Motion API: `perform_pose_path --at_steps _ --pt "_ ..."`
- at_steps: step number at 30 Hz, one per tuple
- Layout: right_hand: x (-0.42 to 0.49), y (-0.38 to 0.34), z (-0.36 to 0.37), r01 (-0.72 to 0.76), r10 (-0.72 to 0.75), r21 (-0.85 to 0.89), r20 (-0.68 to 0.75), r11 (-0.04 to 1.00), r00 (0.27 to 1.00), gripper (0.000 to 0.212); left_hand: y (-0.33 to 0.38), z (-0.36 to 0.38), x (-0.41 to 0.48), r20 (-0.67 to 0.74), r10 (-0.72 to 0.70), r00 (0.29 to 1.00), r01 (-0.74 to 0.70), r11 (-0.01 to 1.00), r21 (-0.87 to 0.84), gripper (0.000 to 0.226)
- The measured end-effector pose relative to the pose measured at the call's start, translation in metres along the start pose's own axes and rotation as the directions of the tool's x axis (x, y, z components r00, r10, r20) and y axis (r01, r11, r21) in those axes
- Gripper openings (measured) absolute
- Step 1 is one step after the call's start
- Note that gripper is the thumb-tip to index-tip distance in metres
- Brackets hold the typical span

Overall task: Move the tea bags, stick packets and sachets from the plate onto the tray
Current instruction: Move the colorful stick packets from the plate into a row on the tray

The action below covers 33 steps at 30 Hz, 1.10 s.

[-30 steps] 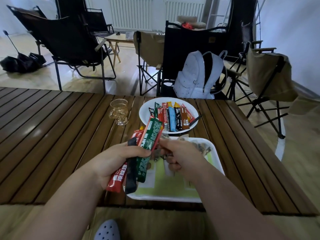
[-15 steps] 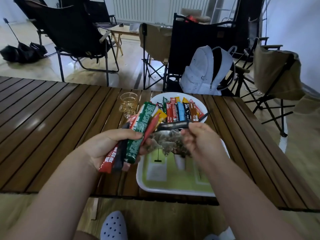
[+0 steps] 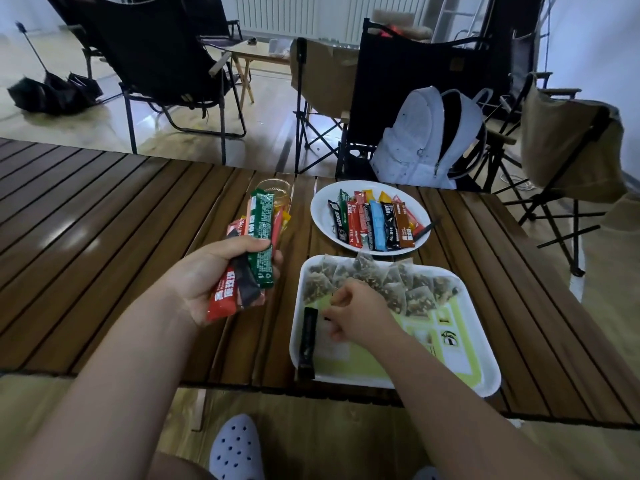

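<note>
The plate [image 3: 320,220] is sitting behind the tray [image 3: 353,378], a glass [image 3: 277,192] to its left. Across the tray's far part, tea bags [image 3: 398,282] are lying.

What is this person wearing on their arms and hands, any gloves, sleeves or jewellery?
Nothing visible. The left hand and right hand are bare: no gloves, rings or watch show, and both forearms are sleeveless as far as the frame reaches.
</note>
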State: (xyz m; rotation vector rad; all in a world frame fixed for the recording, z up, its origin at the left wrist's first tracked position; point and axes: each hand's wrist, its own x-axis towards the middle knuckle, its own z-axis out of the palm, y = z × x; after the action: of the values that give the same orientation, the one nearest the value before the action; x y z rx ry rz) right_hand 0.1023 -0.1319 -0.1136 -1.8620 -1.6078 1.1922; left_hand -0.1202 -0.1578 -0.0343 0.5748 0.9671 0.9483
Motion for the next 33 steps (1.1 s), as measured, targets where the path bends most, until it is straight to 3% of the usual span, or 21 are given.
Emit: perform_pose_path --at_steps 2,4,6,8,21,24,26,29,31,33 --pt "-0.006 -0.001 0.003 0.014 -0.014 -0.166 -0.003 0.986 1.0 0.02 -0.001 -0.001 0.002 -0.028 0.008 1.0 -0.008 1.0 0.006 0.058" --pt "-0.016 -0.001 0.005 0.03 0.004 -0.312 0.107 0.95 0.994 0.031 -0.001 -0.001 0.004 -0.046 0.017 0.999 -0.016 1.0 0.023 0.056" --pt "-0.026 -0.001 0.011 0.034 0.061 -0.359 0.249 0.933 0.967 0.041 -0.001 0.003 0.005 -0.054 0.014 0.998 -0.011 0.999 0.044 0.057" --pt "-0.027 0.002 0.016 0.064 0.056 -0.388 0.29 0.919 0.955 0.038 -0.003 0.007 0.007 -0.063 0.006 0.998 -0.004 0.999 0.034 0.058" --pt "-0.02 0.015 0.033 0.125 -0.09 -0.363 0.112 0.923 0.99 0.04 -0.012 0.01 0.012 -0.083 -0.021 0.996 0.034 0.987 0.158 0.073" --pt "-0.023 0.011 0.024 0.119 -0.09 -0.309 0.106 0.944 0.99 0.041 -0.011 0.011 0.013 -0.078 -0.044 0.996 0.063 0.964 0.259 0.081" --pt "-0.025 0.004 0.013 0.134 -0.133 -0.236 0.021 0.962 0.991 0.041 -0.01 0.015 0.013 -0.069 -0.035 0.997 0.056 0.938 0.341 0.063" --pt "-0.03 -0.014 -0.009 0.165 -0.14 0.209 -0.13 0.964 0.982 0.037 -0.009 0.021 0.014 -0.069 -0.013 0.998 0.044 0.881 0.47 0.04" --pt "-0.036 -0.023 -0.021 0.166 -0.123 0.493 -0.119 0.854 0.985 0.033 -0.012 0.025 0.016 -0.063 0.012 0.998 0.026 0.826 0.563 0.042" --pt "-0.041 -0.027 -0.026 0.16 -0.142 0.594 -0.076 0.788 0.987 0.028 -0.016 0.03 0.019 -0.04 0.011 0.999 0.016 0.776 0.63 0.052"
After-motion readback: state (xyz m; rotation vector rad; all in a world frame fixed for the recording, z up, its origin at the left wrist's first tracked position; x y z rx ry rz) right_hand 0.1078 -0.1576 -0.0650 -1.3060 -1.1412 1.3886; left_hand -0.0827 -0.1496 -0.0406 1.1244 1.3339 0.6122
